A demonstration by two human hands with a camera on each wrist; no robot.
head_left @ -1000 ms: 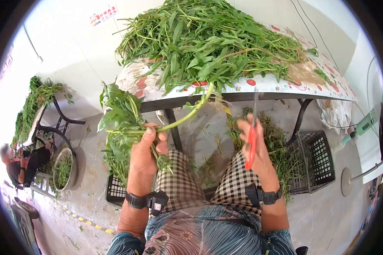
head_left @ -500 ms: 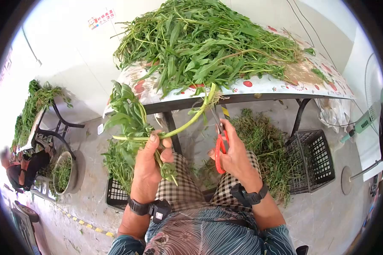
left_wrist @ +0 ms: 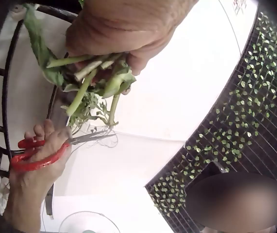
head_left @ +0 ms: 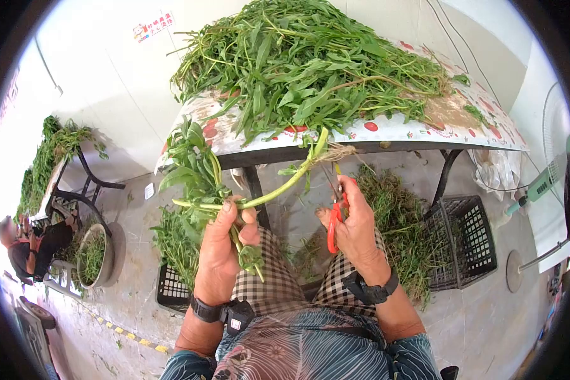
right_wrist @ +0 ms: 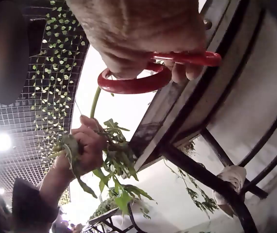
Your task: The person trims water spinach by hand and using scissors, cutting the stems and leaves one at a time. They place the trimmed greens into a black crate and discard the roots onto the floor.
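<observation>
At a counter heaped with greens, gripping leafy stems in the left hand, red-handled scissors in the right hand.

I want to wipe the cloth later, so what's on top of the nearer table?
A heap of leafy greens lies on the table's patterned cloth, with a brown patch beside it. The heap hides the cloth beneath, so any dirt there cannot be seen.
</observation>
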